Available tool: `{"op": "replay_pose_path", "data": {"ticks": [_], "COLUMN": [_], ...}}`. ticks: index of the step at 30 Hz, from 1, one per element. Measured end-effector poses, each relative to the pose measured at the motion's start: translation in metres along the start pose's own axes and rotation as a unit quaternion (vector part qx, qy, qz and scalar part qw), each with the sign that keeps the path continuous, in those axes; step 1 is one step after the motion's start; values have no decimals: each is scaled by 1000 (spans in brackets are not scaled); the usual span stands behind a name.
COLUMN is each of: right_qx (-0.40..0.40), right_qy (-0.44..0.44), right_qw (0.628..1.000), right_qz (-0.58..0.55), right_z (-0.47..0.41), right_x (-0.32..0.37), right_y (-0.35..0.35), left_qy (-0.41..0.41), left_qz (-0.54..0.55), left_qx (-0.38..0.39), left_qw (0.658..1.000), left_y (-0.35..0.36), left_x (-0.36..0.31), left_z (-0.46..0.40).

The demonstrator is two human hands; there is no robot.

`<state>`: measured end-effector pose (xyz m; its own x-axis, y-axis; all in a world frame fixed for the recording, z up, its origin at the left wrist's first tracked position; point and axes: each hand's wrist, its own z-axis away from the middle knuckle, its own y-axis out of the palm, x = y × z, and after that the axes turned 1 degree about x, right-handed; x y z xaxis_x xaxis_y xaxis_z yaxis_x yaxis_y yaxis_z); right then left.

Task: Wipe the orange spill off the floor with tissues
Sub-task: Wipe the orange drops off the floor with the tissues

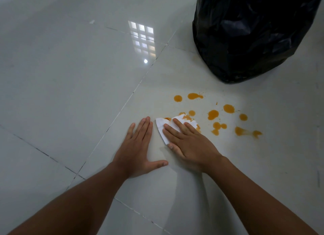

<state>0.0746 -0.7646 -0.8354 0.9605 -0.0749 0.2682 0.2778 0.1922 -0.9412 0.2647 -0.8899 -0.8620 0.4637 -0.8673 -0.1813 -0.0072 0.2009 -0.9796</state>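
Note:
Several orange blotches of the spill (213, 114) dot the glossy white floor tile right of centre, spreading from the tissue out to the right. A white tissue (161, 127) lies flat at the spill's left edge, stained orange along its far side. My right hand (190, 143) presses down on the tissue with flat, spread fingers and covers most of it. Just left of the tissue, my left hand (140, 147) rests palm down on the bare tile, fingers extended and thumb out, holding nothing.
A bulging black bin bag (249, 33) stands on the floor at the upper right, just beyond the spill. Dark grout lines (122, 108) cross the white tiles diagonally. A window's reflection (142, 36) glints on the floor farther back.

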Motion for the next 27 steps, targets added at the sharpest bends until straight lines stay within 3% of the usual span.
{"op": "replay_pose_path", "data": {"ticks": [9, 19, 24, 27], "right_qx": [-31, -17, 4, 8], "right_qy": [64, 148, 108, 50], "right_qw": [997, 988, 991, 999], "right_qz": [44, -46, -75, -21], "right_z": [-28, -72, -67, -61], "right_x": [9, 15, 2, -17], "right_y": [7, -1, -11, -15], "left_qy": [0, -14, -10, -5], "left_qz": [-8, -3, -13, -17], "left_qx": [-11, 12, 16, 19], "left_qw": [1000, 1000, 1000, 1000], "left_y": [4, 5, 0, -2], "left_x": [0, 2, 1, 0], "left_z": [-2, -4, -1, -2]}}
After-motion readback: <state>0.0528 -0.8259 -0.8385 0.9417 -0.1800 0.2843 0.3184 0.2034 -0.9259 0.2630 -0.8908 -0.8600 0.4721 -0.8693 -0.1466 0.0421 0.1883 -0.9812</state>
